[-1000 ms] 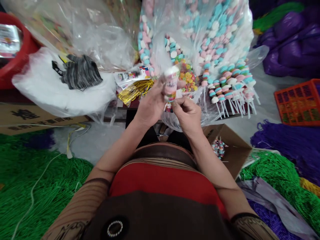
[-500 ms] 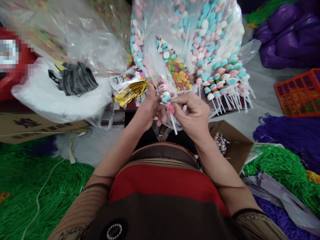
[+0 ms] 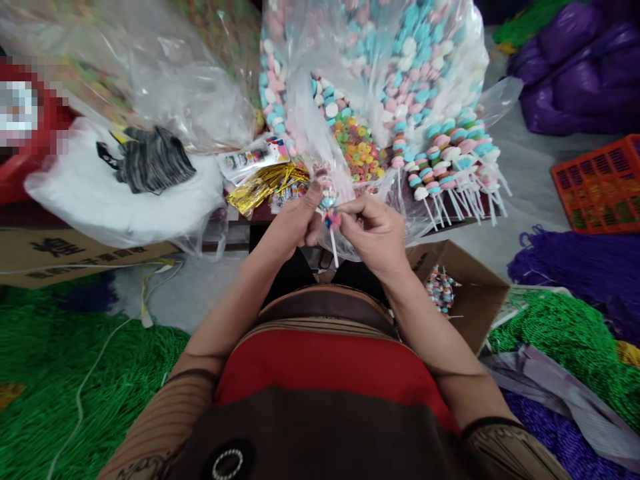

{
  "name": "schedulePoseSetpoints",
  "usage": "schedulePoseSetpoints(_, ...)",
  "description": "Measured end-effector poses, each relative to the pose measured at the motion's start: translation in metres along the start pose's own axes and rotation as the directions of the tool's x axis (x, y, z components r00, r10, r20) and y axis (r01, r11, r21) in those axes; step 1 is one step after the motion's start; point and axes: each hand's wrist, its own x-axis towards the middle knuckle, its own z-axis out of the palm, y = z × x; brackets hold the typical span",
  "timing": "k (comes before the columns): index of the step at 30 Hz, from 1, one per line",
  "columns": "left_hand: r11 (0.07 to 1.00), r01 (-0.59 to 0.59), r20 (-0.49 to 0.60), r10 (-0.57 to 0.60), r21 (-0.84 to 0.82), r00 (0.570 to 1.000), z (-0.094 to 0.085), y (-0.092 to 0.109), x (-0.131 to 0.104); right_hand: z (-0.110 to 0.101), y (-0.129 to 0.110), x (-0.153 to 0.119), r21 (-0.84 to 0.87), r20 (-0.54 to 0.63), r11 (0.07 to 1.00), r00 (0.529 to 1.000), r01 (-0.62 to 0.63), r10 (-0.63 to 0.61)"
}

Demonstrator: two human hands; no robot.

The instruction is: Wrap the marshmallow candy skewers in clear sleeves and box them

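Between my hands is a wrapped candy skewer (image 3: 327, 200), its white stick pointing down toward me. My left hand (image 3: 295, 225) is closed around the skewer's left side, thumb along the wrapper. From the right, my right hand (image 3: 374, 230) pinches the gathered wrapper end just above the stick; whether a tie is in the pinch is hidden. Left of the skewer lie gold twist ties (image 3: 270, 183) and printed wrappers (image 3: 255, 158). Behind it, ring gummies (image 3: 361, 148) lie in clear plastic. Unwrapped candy skewers (image 3: 453, 160) are piled at the right of the table.
Big bags of pastel candies (image 3: 420, 60) stand at the back. A white plastic bag (image 3: 125, 200) bears a dark striped cloth (image 3: 156, 160) at left. An open carton (image 3: 475, 300) with wrapped skewers sits below right, near an orange crate (image 3: 600, 187). Green cords (image 3: 100, 373) cover the floor.
Both hands have shifted slightly, the right one leftward. The candy skewer has moved a little left and its stick now hangs straighter down. My grip stays on it.
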Motion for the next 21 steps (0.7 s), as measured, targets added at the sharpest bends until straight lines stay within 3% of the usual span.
schedulePoseSetpoints(3,0.988,-0.146,-0.006,0.146,-0.048,0.989,-0.002,0.008,-0.004,0.000,0.007,-0.008,0.111,0.066,0.982,0.988,-0.150,0.143)
schedulePoseSetpoints(6,0.902,-0.381,0.216,0.339,0.201,0.916,-0.003,0.015,-0.014,-0.007,0.017,-0.011,0.282,0.082,0.908,0.951,-0.310,0.299)
schedulePoseSetpoints(8,0.727,-0.541,0.407,0.381,0.423,0.830,-0.001,0.016,-0.019,-0.013,0.020,-0.012,0.366,0.090,0.854,0.927,-0.370,0.363)
schedulePoseSetpoints(10,0.492,-0.625,0.493,0.384,0.607,0.781,0.001,0.014,-0.019,-0.020,0.021,-0.013,0.425,0.110,0.816,0.918,-0.391,0.382)
schedulePoseSetpoints(12,0.307,-0.620,0.497,0.392,0.722,0.774,0.004,0.009,-0.016,-0.025,0.020,-0.015,0.488,0.122,0.786,0.922,-0.379,0.368)
schedulePoseSetpoints(13,0.259,-0.602,0.487,0.393,0.756,0.780,0.005,0.007,-0.014,-0.027,0.020,-0.017,0.519,0.113,0.775,0.927,-0.362,0.357)
schedulePoseSetpoints(17,0.246,-0.538,0.447,0.342,0.806,0.827,0.017,0.000,-0.005,-0.033,0.020,-0.028,0.588,0.122,0.747,0.947,-0.311,0.298)
schedulePoseSetpoints(21,0.245,-0.561,0.483,0.312,0.791,0.818,0.034,-0.004,-0.005,-0.044,0.022,-0.048,0.629,0.112,0.722,0.952,-0.289,0.283)
